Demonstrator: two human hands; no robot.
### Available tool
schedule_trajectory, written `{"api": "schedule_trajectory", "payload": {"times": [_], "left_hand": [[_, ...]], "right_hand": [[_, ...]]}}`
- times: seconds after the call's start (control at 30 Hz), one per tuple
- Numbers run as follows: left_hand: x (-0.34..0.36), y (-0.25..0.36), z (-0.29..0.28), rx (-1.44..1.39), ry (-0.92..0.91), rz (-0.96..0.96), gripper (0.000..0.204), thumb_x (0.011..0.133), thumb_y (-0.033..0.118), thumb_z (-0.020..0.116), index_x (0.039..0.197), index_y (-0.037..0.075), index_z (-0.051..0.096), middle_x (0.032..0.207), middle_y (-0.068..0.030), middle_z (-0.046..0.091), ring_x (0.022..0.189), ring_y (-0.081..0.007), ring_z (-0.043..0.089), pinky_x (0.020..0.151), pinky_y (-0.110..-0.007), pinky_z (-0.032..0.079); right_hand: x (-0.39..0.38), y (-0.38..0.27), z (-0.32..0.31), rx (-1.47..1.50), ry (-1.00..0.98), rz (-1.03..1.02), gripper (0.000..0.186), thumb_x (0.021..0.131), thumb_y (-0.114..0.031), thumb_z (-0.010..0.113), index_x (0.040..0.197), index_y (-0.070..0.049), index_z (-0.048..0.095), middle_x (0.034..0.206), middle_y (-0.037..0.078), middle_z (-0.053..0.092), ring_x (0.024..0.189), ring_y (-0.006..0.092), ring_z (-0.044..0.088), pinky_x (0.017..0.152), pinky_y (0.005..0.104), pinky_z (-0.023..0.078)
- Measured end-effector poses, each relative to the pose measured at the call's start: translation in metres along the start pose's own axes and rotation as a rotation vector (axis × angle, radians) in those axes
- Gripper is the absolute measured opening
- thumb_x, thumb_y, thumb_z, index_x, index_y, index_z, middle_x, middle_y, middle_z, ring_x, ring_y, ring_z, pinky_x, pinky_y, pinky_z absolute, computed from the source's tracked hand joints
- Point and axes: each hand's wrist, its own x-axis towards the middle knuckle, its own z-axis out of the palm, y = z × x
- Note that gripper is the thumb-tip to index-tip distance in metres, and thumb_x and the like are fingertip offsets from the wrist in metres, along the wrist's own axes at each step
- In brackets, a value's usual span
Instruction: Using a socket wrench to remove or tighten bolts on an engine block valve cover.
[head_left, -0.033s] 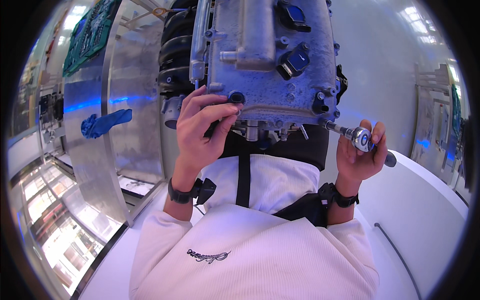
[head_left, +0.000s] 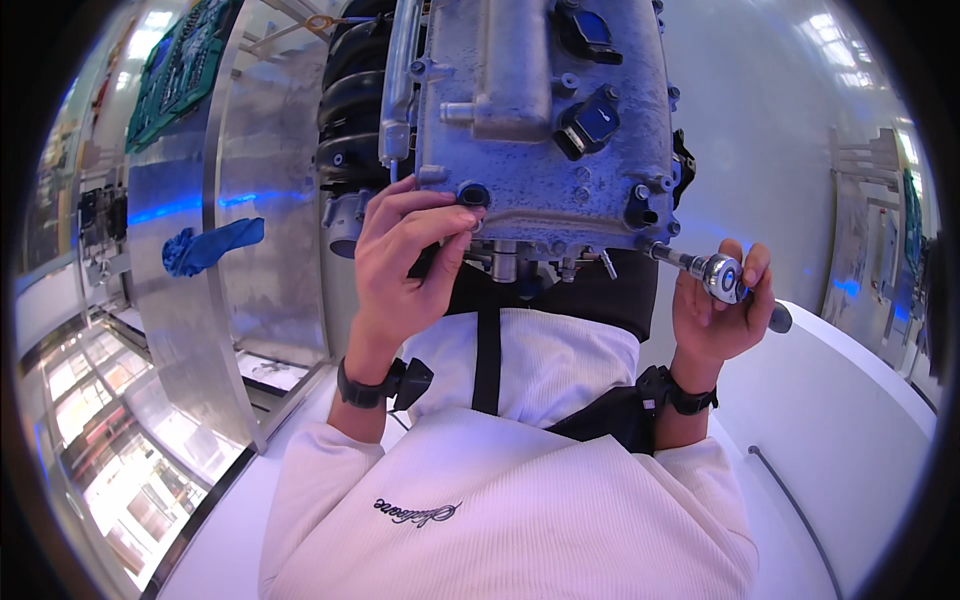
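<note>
A grey metal engine cover (head_left: 520, 180) fills the upper middle. At its near left corner, my left hand (head_left: 405, 260) is closed in a pinch just below a round black sensor (head_left: 472, 195). What its fingertips hold, if anything, is too small to make out. My right hand (head_left: 725, 315) is wrapped round a ratchet wrench (head_left: 724, 279) with a round chrome head. The wrench's extension (head_left: 676, 257) points left, its tip at the cover's near right corner, beside a black plug-like part (head_left: 641, 212). Whether the tip is seated on a bolt I cannot tell.
Two black ignition coils (head_left: 588, 125) sit askew on the cover. Black ribbed intake pipes (head_left: 352, 125) run along its left side. Farther left, a blue glove (head_left: 210, 247) lies on a metal surface near a green tool case (head_left: 178, 70). A white curved panel (head_left: 850, 385) stands at right.
</note>
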Motion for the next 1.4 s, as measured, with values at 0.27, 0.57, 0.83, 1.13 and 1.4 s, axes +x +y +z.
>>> {"api": "schedule_trajectory", "payload": {"times": [0.27,0.57,0.83,1.13,1.4], "left_hand": [[-0.001,0.002,0.008,-0.029,0.091,-0.074,0.03,0.07,0.001,0.078,0.095,0.005,0.063,0.085,-0.0063,0.069,0.09,-0.0234,0.063,0.093,-0.045,0.044],[-0.005,0.007,0.012,-0.063,0.158,-0.133,0.029,0.069,-0.001,0.079,0.092,0.004,0.063,0.08,-0.0055,0.07,0.087,-0.0219,0.066,0.097,-0.047,0.042],[0.001,0.0,0.008,-0.077,0.13,-0.108,0.022,0.068,-0.002,0.077,0.087,0.004,0.066,0.076,-0.0041,0.07,0.086,-0.0193,0.065,0.103,-0.049,0.038],[0.003,-0.01,0.004,-0.092,0.097,-0.104,0.02,0.067,0.002,0.079,0.083,0.008,0.07,0.083,-0.0005,0.07,0.082,-0.0175,0.063,0.104,-0.049,0.039],[-0.004,-0.005,-0.002,-0.302,0.049,-0.205,0.047,0.069,0.005,0.078,0.113,0.01,0.06,0.091,-0.0035,0.071,0.098,-0.0243,0.064,0.103,-0.041,0.04]], "right_hand": [[-0.002,0.003,0.005,-0.026,-0.004,0.005,0.024,0.1,-0.031,0.039,0.086,-0.011,0.042,0.074,0.003,0.039,0.049,0.0078,0.042,0.043,0.019,0.038],[-0.003,0.004,0.008,-0.076,-0.025,0.012,0.024,0.1,-0.03,0.037,0.086,-0.011,0.041,0.074,0.003,0.038,0.05,0.0078,0.041,0.042,0.0194,0.038],[0.0,0.01,0.021,-0.027,0.009,0.057,0.022,0.1,-0.029,0.039,0.086,-0.012,0.045,0.074,0.003,0.044,0.043,0.0096,0.042,0.041,0.0218,0.034],[0.039,0.045,0.09,0.048,-0.278,0.133,0.027,0.101,-0.035,0.037,0.089,-0.012,0.045,0.078,0.005,0.047,0.048,0.0085,0.044,0.041,0.0207,0.034],[0.05,0.09,0.089,-0.042,-0.201,0.156,0.032,0.102,-0.032,0.031,0.093,-0.006,0.047,0.069,0.006,0.043,0.045,0.0134,0.043,0.042,0.0251,0.036]]}}
